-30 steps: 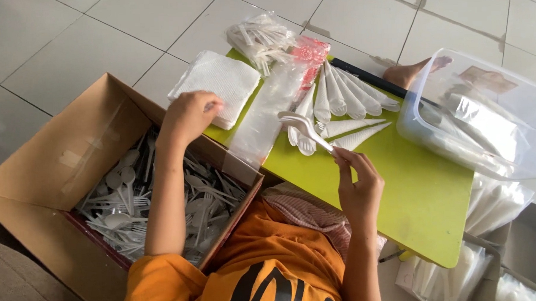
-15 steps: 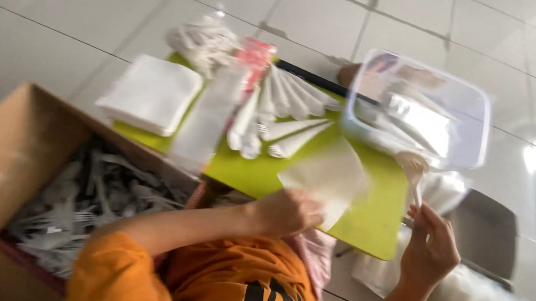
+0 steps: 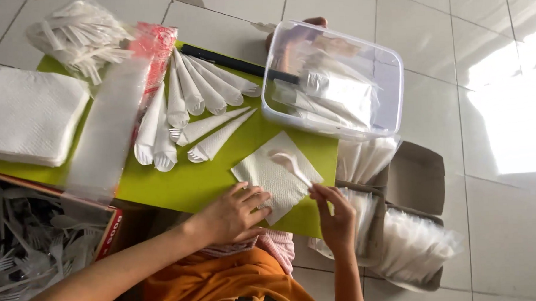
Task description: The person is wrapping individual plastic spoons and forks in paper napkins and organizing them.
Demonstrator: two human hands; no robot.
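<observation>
A green board [image 3: 180, 183] on a tiled floor carries a clear tub [image 3: 390, 75], a napkin stack [image 3: 29, 117] and a row of wrapped cutlery [image 3: 189, 111]. Near its front edge lies a single napkin [image 3: 269, 177], pressed flat under the left hand [image 3: 234, 214]. The right hand [image 3: 335, 216] pinches the handle of a white spoon [image 3: 289, 164] resting on that napkin.

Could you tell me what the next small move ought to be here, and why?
Probably lay the white plastic spoon flat on the napkin. The right hand pinches its handle above the napkin, which the left hand pins flat on the green board, and wrapped cones lie finished nearby.
</observation>
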